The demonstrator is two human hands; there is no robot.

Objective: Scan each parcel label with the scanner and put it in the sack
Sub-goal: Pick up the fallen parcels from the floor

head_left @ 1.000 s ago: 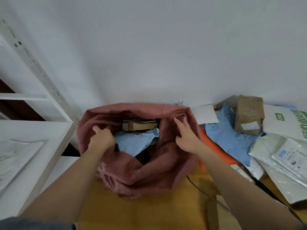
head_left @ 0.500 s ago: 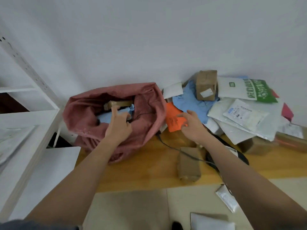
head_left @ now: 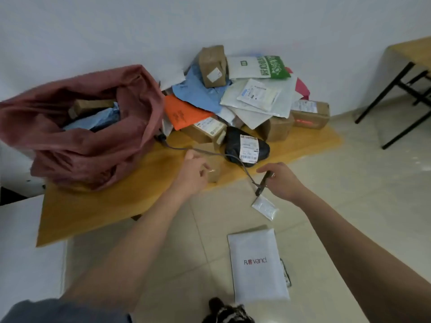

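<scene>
Head view: the right hand grips the black corded scanner. The left hand, fingers curled, touches a small brown box beside the red sack.

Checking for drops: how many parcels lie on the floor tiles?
2: a small white pouch by the right hand, a white mailer nearer the camera; something dark beneath it may be another.

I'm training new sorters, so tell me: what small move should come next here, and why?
Probably close the left hand on the small brown cardboard box it touches at the edge of the yellow wooden board, turning its label up. The right hand already grips the black corded scanner, and the reddish fabric sack stands open.
</scene>
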